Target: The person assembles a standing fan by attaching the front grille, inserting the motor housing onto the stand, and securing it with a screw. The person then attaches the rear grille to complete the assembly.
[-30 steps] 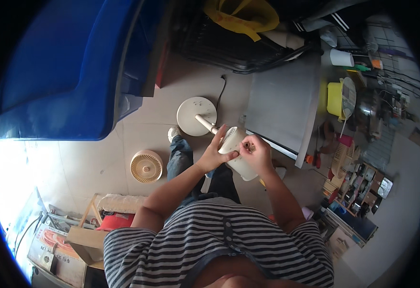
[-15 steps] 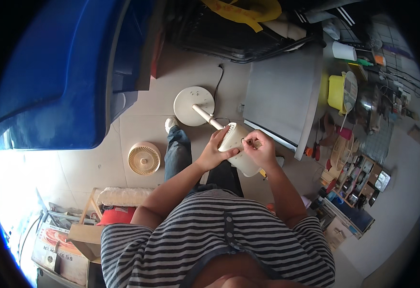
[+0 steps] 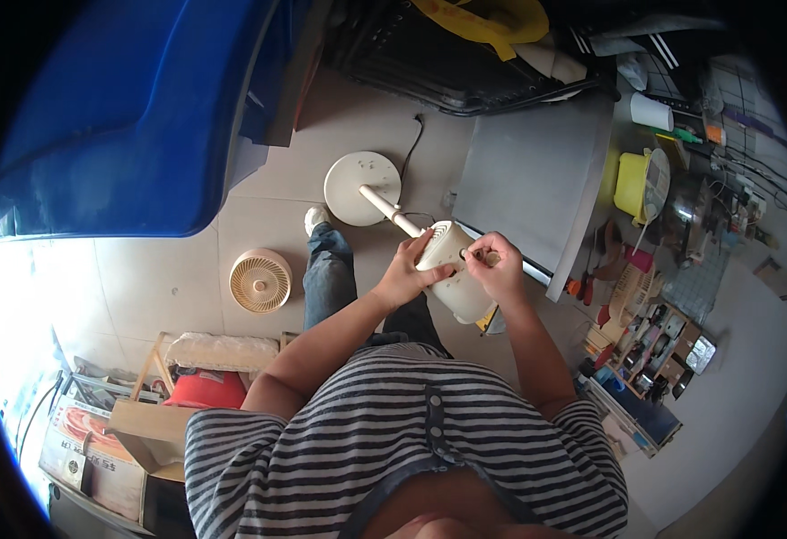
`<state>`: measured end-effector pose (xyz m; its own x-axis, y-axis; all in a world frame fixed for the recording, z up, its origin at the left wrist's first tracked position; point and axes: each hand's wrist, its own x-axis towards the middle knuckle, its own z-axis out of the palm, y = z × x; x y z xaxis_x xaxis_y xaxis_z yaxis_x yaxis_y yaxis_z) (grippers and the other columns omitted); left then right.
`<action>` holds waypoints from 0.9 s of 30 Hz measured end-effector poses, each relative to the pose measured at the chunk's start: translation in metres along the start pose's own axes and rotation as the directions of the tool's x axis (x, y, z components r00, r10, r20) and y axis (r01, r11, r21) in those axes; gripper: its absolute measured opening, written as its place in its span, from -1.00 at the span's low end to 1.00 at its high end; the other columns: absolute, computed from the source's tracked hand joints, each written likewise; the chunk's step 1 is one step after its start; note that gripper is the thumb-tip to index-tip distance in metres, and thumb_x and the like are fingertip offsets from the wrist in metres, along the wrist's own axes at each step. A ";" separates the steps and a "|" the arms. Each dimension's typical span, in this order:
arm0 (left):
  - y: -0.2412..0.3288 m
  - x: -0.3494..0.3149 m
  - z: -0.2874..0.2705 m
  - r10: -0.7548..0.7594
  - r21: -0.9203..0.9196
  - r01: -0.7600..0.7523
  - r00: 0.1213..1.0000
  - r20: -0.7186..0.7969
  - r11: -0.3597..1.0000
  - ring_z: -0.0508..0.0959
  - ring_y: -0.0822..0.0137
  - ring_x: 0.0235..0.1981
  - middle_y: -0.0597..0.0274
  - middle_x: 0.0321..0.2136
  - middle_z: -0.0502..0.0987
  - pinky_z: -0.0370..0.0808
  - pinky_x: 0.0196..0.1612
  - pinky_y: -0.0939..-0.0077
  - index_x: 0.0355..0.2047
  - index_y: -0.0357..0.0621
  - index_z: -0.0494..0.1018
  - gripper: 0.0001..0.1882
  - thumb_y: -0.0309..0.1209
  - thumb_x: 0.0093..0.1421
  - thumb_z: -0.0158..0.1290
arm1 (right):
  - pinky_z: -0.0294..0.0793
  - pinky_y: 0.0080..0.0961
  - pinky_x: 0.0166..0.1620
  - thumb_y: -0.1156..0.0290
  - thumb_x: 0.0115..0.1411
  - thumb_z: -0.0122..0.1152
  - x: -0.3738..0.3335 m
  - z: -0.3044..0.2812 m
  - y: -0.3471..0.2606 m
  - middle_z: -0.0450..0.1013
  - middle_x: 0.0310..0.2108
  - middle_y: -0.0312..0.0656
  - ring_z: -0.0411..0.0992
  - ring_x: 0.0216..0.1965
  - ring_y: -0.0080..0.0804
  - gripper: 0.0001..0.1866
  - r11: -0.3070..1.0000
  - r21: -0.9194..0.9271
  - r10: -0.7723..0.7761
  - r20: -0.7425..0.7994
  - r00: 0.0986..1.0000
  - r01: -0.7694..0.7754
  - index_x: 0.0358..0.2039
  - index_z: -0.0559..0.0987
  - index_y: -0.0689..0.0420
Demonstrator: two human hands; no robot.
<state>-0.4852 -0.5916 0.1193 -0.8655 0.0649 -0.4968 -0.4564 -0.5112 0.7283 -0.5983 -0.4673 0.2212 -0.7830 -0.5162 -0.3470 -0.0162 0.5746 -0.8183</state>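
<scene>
A cream-coloured fan housing (image 3: 463, 295), rounded with vent slots at one end, tilts in front of my body on a pole (image 3: 381, 203) that rises from a round white base (image 3: 349, 190) on the floor. My left hand (image 3: 402, 278) wraps the housing's left side, thumb lying across its face. My right hand (image 3: 501, 269) has thumb and forefinger pinched together at the housing's upper right, beside a small dark spot. Whatever these fingers hold is too small to make out. A black cord (image 3: 413, 142) runs on the floor beyond the base.
A round cream fan grille (image 3: 260, 281) lies on the floor to the left. A large blue plastic container (image 3: 133, 117) fills the far left. A grey cabinet (image 3: 533, 171) stands at right, near shelves with a yellow basket (image 3: 632, 187). Boxes and a red thing (image 3: 207, 388) sit lower left.
The view has shifted slightly. My left hand keeps its grip on the housing, and my right fingers stay pinched at its upper right, having turned a little.
</scene>
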 end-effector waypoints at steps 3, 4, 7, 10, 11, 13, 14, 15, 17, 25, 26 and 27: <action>0.004 -0.004 0.002 -0.024 0.008 0.024 0.999 -0.033 1.000 0.30 0.00 0.15 -0.18 0.14 0.11 0.37 0.12 0.29 0.27 -0.32 0.06 0.09 0.02 -0.13 0.30 | 0.36 -0.71 -0.44 0.66 -0.01 0.25 -0.001 0.000 0.000 0.43 -0.54 -0.37 0.35 -0.53 -0.71 -0.86 1.000 0.027 0.004 -0.013 1.000 -0.004 -0.46 0.47 0.20; 0.006 -0.005 0.002 -0.031 0.012 0.032 0.999 -0.040 0.999 0.31 0.00 0.14 -0.19 0.14 0.12 0.37 0.12 0.30 0.27 -0.33 0.06 0.09 0.02 -0.13 0.30 | 0.36 -0.71 -0.44 0.66 -0.02 0.25 -0.001 0.000 0.000 0.43 -0.55 -0.37 0.35 -0.53 -0.71 -0.86 0.999 0.041 0.006 -0.019 1.000 -0.005 -0.46 0.48 0.20; 0.008 -0.008 0.004 -0.042 -0.007 0.041 0.998 -0.054 0.999 0.28 0.06 0.14 -0.12 0.10 0.14 0.31 0.14 0.33 0.26 -0.25 0.11 0.00 -0.04 -0.09 0.28 | 0.36 -0.70 -0.45 0.66 -0.06 0.27 -0.002 0.001 -0.001 0.42 -0.57 -0.36 0.36 -0.54 -0.70 -0.85 0.985 -0.151 -0.080 0.013 0.997 0.081 -0.47 0.49 0.19; 0.004 -0.007 0.004 -0.040 0.028 0.041 0.997 -0.059 0.999 0.30 0.03 0.13 -0.17 0.11 0.14 0.34 0.12 0.32 0.26 -0.33 0.10 0.04 -0.01 -0.12 0.29 | 0.35 -0.71 -0.45 0.65 -0.07 0.27 -0.004 0.004 0.001 0.41 -0.58 -0.37 0.35 -0.54 -0.71 -0.84 0.995 -0.096 -0.040 -0.018 0.999 0.038 -0.47 0.49 0.18; 0.001 -0.006 0.003 -0.013 0.058 0.017 0.998 -0.064 0.998 0.33 0.00 0.12 -0.21 0.12 0.14 0.38 0.10 0.30 0.25 -0.38 0.08 0.08 0.01 -0.14 0.29 | 0.35 -0.71 -0.46 0.65 -0.06 0.28 -0.005 0.004 0.002 0.41 -0.58 -0.38 0.34 -0.55 -0.72 -0.85 0.998 -0.065 -0.013 -0.036 0.999 0.011 -0.47 0.48 0.18; -0.006 -0.003 0.005 -0.014 0.006 0.014 1.000 0.000 1.000 0.33 0.01 0.11 -0.22 0.11 0.14 0.38 0.10 0.30 0.25 -0.39 0.08 0.08 0.02 -0.14 0.29 | 0.32 -0.73 -0.47 0.65 -0.03 0.28 -0.009 0.003 0.004 0.38 -0.58 -0.40 0.31 -0.55 -0.74 -0.85 0.998 0.045 0.041 -0.039 0.998 -0.040 -0.47 0.48 0.18; -0.010 -0.001 0.005 -0.001 -0.018 0.001 1.000 0.025 1.000 0.33 0.01 0.11 -0.23 0.11 0.15 0.38 0.10 0.30 0.25 -0.39 0.08 0.09 0.02 -0.15 0.28 | 0.31 -0.74 -0.47 0.65 -0.02 0.28 -0.009 0.003 0.006 0.37 -0.58 -0.41 0.30 -0.55 -0.75 -0.85 0.993 0.100 0.067 -0.045 0.997 -0.063 -0.47 0.47 0.18; -0.014 0.000 0.006 -0.010 -0.017 0.010 1.000 0.024 1.000 0.33 0.01 0.11 -0.23 0.10 0.15 0.38 0.10 0.30 0.25 -0.40 0.08 0.08 0.03 -0.15 0.28 | 0.30 -0.75 -0.48 0.65 -0.01 0.28 -0.011 0.002 0.007 0.36 -0.58 -0.42 0.29 -0.55 -0.76 -0.85 0.992 0.102 0.080 -0.036 0.996 -0.076 -0.46 0.47 0.18; -0.019 0.002 0.007 -0.024 -0.015 0.024 0.999 0.023 1.000 0.33 0.00 0.11 -0.23 0.09 0.15 0.38 0.10 0.31 0.24 -0.40 0.09 0.08 0.03 -0.15 0.27 | 0.28 -0.77 -0.48 0.65 0.01 0.27 -0.013 0.000 0.010 0.34 -0.58 -0.44 0.26 -0.55 -0.77 -0.85 0.990 0.106 0.102 -0.045 0.994 -0.096 -0.46 0.47 0.18; -0.019 -0.002 0.013 0.075 0.151 -0.064 0.995 -0.067 0.986 0.46 0.25 -0.08 -0.02 -0.12 0.43 0.40 0.00 0.41 0.20 -0.35 0.20 -0.14 -0.15 -0.03 0.25 | 0.26 -0.78 -0.49 0.64 0.01 0.28 -0.019 -0.002 0.011 0.34 -0.58 -0.45 0.25 -0.56 -0.78 -0.85 0.975 0.191 0.129 -0.056 0.990 -0.116 -0.45 0.47 0.17; -0.018 -0.002 0.013 0.067 0.119 -0.060 0.996 -0.055 0.991 0.46 0.24 -0.07 -0.03 -0.11 0.43 0.40 0.00 0.40 0.20 -0.35 0.20 -0.14 -0.14 -0.03 0.25 | 0.26 -0.78 -0.49 0.64 0.02 0.28 -0.020 -0.002 0.011 0.34 -0.58 -0.45 0.25 -0.56 -0.78 -0.85 0.969 0.217 0.135 -0.057 0.989 -0.120 -0.45 0.47 0.18; -0.017 -0.003 0.014 0.077 0.148 -0.066 0.995 -0.068 0.987 0.46 0.26 -0.08 -0.01 -0.12 0.44 0.40 0.00 0.41 0.20 -0.35 0.20 -0.14 -0.15 -0.03 0.25 | 0.25 -0.78 -0.49 0.64 0.02 0.27 -0.020 -0.002 0.012 0.34 -0.58 -0.45 0.25 -0.56 -0.78 -0.86 0.974 0.200 0.124 -0.060 0.990 -0.110 -0.46 0.47 0.18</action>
<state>-0.4781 -0.5715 0.1146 -0.8819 -0.0330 -0.4702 -0.4237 -0.3817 0.8215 -0.5840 -0.4491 0.2196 -0.8147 -0.4021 -0.4179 0.1948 0.4890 -0.8503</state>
